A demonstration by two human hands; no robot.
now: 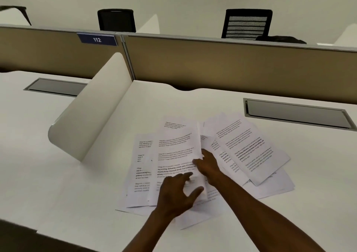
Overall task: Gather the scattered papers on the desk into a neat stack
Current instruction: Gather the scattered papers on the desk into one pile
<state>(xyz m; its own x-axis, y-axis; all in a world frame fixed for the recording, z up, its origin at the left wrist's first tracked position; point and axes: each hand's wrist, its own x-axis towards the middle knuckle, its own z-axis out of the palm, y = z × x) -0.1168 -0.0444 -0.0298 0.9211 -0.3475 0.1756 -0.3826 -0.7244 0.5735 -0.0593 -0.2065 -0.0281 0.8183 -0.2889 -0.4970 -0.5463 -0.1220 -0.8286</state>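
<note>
While the left hand (178, 193) pinches a lifted sheet (197, 155) and the right hand (207, 164) lies spread beneath, sweep papers (257, 151) from 3 o'clock inward

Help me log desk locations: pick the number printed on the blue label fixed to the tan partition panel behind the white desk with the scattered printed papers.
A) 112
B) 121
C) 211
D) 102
A: the blue label on the tan partition panel reads 112 in white digits, up and to the left of the scattered printed papers.
</note>
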